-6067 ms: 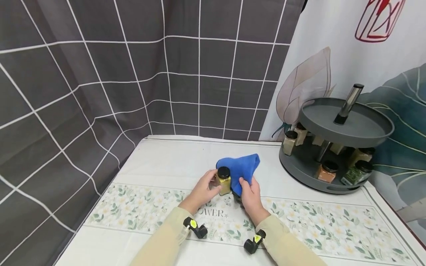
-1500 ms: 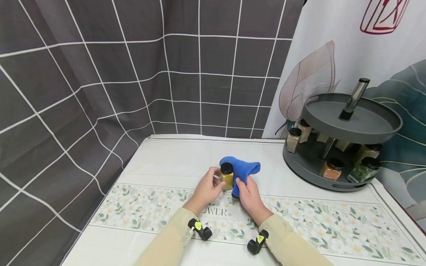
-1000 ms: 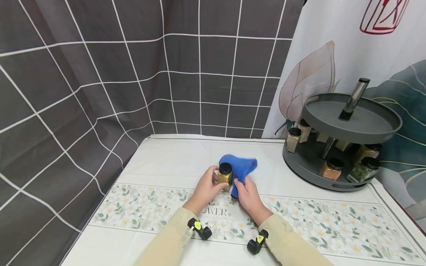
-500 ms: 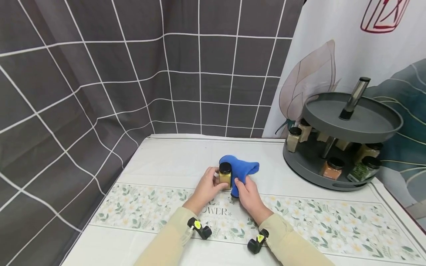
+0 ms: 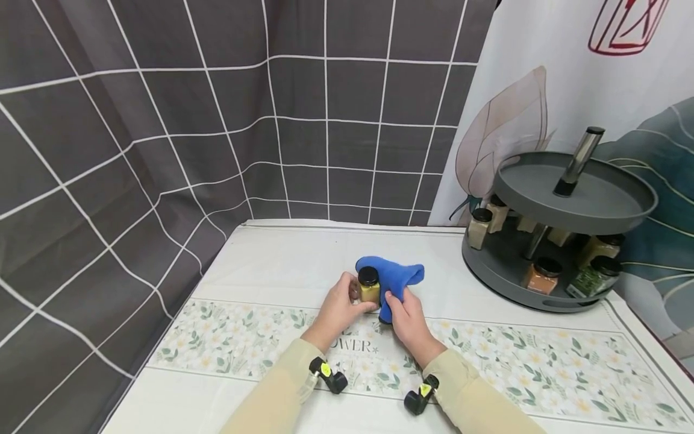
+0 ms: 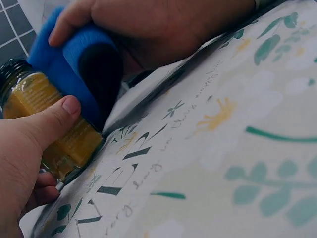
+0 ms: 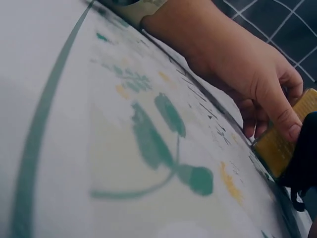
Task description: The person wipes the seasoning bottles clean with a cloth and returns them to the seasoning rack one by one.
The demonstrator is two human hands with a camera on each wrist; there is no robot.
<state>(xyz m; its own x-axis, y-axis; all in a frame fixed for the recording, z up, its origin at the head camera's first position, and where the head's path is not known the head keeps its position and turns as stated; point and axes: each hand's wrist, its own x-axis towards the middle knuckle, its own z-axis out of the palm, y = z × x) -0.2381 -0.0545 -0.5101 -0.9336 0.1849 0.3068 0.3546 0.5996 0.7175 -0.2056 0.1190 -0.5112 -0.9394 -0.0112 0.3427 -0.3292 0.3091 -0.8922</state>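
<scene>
A small glass spice jar (image 5: 370,293) with a black lid and yellow-brown contents stands over the printed strip of the tablecloth. My left hand (image 5: 337,311) grips it from the left, and the left wrist view shows the thumb laid across the jar's label (image 6: 37,91). Against the jar's other side lies a folded blue cloth (image 5: 400,276), pinched between thumb and fingers of my right hand (image 5: 410,318). A black patch (image 6: 101,69) shows on the cloth's underside. In the right wrist view the cloth (image 7: 306,153) appears dark and hides part of the jar.
A grey two-tier turntable rack (image 5: 575,205) stands at the back right. Its lower tier bears several spice jars, among them an orange one (image 5: 542,277) and a green one (image 5: 593,278). Behind the table (image 5: 293,247) hangs a dark gridded curtain (image 5: 217,108).
Over six seconds, the jar and cloth stay in the hands, shifting only slightly. The cloth's free corner has dropped lower. In the last second the jar's tilt varies a little.
</scene>
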